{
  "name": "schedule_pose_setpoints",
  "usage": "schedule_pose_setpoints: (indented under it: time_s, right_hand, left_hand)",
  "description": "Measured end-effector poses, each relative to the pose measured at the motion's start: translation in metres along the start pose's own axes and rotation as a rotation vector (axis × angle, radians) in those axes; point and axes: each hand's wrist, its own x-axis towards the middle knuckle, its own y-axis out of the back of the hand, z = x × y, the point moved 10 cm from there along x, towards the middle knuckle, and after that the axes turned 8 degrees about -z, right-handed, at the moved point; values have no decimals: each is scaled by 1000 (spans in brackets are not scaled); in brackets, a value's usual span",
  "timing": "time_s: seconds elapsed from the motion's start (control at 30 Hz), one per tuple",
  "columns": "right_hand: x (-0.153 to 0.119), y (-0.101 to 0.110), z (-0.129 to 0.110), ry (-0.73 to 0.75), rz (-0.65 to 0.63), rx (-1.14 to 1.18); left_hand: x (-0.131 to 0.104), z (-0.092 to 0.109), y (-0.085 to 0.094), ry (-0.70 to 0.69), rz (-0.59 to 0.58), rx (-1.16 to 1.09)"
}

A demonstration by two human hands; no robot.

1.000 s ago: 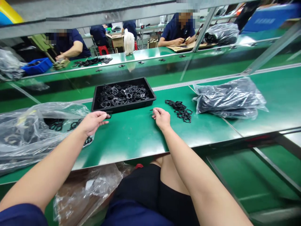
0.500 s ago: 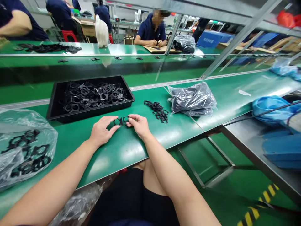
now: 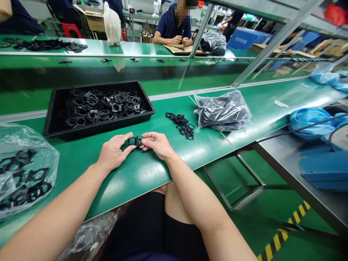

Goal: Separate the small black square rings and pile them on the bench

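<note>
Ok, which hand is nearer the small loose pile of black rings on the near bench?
Right. The right hand is just left of the pile and nearer the camera, not touching it; the left hand is farther left, beyond the right.

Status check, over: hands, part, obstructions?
Left hand pinching black ring-shaped part. Right hand pinching its other end. Black tray beyond, not between hands.
</note>
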Motion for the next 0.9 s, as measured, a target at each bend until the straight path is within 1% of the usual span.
schedule_pose_setpoints:
  time_s: [0.17,0.23,0.33,0.47,0.63,0.8,0.9]
  right_hand:
    - [-1,2,-3,27,38,-3]
    - [0,1,-3,34,29,-17]
    - [1,-1,-3,54,9,-36]
    - [2,-5,-1,59,-22,-42]
    - [0,-8,-2,52,-43,-26]
    - [0,-9,-2,26,-51,16]
    - [-1,-8,-1,11,-47,27]
  left_hand:
    - [-3,10,7,-59,47,6]
    - [-4,16,9,-104,57,15]
    - [-5,26,9,-166,41,33]
    - [-4,33,7,-215,36,49]
    - [-2,34,5,-211,32,42]
    - [0,30,1,-152,7,14]
    - [1,30,-1,-146,-6,-3]
